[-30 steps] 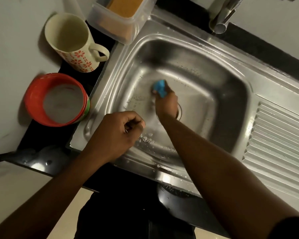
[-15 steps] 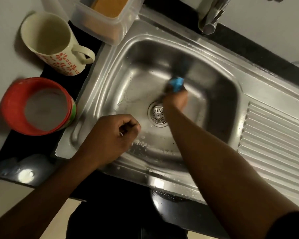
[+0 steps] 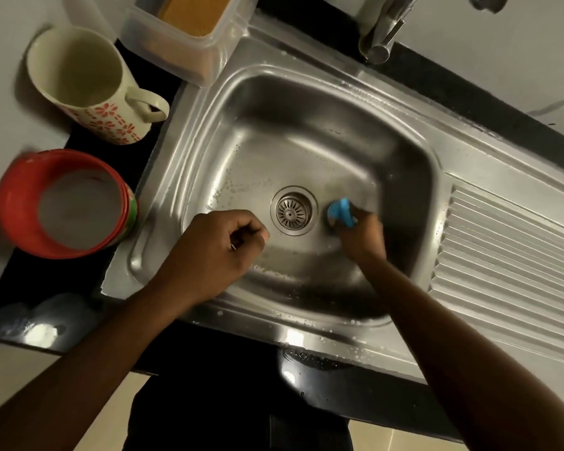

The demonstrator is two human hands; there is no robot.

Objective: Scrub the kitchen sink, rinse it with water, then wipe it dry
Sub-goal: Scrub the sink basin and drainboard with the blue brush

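Observation:
The steel sink (image 3: 306, 102) fills the middle of the view, its basin wet with droplets and a round drain strainer (image 3: 293, 210) at the bottom. My right hand (image 3: 360, 236) reaches down into the basin just right of the drain and grips a blue scrubber (image 3: 339, 212) pressed on the basin floor. My left hand (image 3: 215, 252) hovers in a loose fist over the basin's near-left edge, left of the drain, with nothing visible in it. The tap spout (image 3: 383, 30) hangs over the far rim; no water runs from it.
A cream mug with red flowers (image 3: 88, 86) and a red bowl stack (image 3: 62, 203) stand on the black counter left of the sink. A clear plastic box (image 3: 189, 34) sits at the sink's far left corner. The ribbed drainboard (image 3: 508, 265) lies to the right.
My right hand has swept the blue scrubber from the basin's far left, across behind the drain, to just right of it. The drain is now uncovered. My left hand has held its place.

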